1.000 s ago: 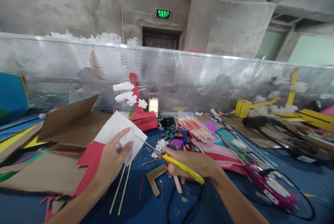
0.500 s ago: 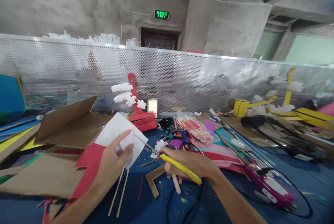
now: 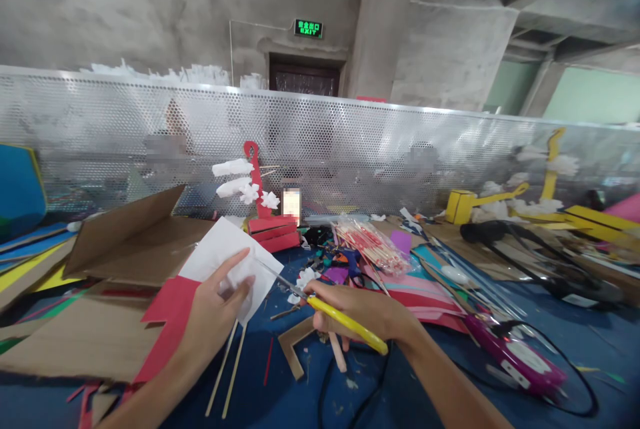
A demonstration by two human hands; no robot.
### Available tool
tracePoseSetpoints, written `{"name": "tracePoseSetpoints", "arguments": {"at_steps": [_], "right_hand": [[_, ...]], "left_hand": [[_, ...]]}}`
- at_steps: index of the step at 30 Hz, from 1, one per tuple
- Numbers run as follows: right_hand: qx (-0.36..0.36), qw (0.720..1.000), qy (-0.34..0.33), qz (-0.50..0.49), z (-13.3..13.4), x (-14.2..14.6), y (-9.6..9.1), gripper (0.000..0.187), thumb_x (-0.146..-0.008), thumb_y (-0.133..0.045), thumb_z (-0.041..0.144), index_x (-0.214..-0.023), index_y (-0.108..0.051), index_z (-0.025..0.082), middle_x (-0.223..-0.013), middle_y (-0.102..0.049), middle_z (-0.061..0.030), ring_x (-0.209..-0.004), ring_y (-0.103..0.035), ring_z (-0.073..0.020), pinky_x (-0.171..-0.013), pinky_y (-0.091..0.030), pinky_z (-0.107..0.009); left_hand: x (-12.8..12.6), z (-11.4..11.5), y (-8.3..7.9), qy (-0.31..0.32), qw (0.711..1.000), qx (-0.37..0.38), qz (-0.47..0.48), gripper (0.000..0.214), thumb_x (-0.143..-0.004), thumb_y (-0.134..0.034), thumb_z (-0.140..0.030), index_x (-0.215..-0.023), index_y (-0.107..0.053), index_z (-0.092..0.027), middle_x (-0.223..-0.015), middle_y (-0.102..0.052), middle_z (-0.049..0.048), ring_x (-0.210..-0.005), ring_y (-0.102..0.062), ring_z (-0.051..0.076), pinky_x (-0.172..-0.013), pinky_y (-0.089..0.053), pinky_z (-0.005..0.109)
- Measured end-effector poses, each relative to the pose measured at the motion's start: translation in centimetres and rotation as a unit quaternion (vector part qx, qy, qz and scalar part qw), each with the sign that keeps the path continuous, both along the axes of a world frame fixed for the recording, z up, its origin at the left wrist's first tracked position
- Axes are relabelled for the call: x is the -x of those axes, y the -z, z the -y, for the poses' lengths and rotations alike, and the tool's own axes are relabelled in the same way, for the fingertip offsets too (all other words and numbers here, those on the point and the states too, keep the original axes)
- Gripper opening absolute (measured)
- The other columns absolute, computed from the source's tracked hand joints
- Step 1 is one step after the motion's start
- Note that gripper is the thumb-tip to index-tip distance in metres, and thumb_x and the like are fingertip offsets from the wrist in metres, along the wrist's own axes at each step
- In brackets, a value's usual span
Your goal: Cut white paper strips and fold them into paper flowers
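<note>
My left hand [image 3: 213, 319] pinches a white sheet of paper [image 3: 220, 252] and holds it up over the blue table. My right hand [image 3: 363, 315] grips yellow-handled scissors [image 3: 345, 322]. Their metal blades [image 3: 280, 277] reach left into the paper's right edge, just past my left thumb. Two thin wooden sticks [image 3: 227, 365] lie on the table under the paper, beside a red card piece [image 3: 167, 322].
Brown cardboard sheets [image 3: 125, 242] lie at the left. A red card stand with white paper flowers [image 3: 260, 205] rises behind the paper. A bag of sticks [image 3: 373, 242], a purple glue gun [image 3: 515, 359] with black cable and yellow card shapes [image 3: 500, 205] crowd the right. A perforated metal screen [image 3: 350, 149] backs the table.
Almost nothing has moved. Both hands keep their hold on the paper and scissors, and the view has shifted slightly.
</note>
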State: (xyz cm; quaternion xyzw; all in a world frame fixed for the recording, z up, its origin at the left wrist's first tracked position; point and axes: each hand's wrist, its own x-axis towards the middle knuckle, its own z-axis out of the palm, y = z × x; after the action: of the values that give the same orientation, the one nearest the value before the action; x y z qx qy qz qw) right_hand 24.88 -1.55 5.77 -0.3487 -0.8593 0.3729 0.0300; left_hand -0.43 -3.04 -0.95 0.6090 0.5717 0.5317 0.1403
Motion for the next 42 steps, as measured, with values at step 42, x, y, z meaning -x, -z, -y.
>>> {"name": "tracePoseSetpoints", "arguments": {"at_steps": [42], "right_hand": [[0.034, 0.998, 0.029, -0.040, -0.04, -0.18, 0.08, 0.021, -0.093, -0.040, 0.035, -0.107, -0.046, 0.021, -0.089, -0.059, -0.0001, -0.045, -0.049, -0.0034, -0.038, -0.039, -0.012]], "left_hand": [[0.49, -0.39, 0.36, 0.001, 1.000, -0.024, -0.004, 0.045, -0.081, -0.058, -0.041, -0.123, -0.057, -0.025, -0.118, -0.063, 0.0025, -0.093, -0.061, 0.019, -0.078, -0.050, 0.026]]}}
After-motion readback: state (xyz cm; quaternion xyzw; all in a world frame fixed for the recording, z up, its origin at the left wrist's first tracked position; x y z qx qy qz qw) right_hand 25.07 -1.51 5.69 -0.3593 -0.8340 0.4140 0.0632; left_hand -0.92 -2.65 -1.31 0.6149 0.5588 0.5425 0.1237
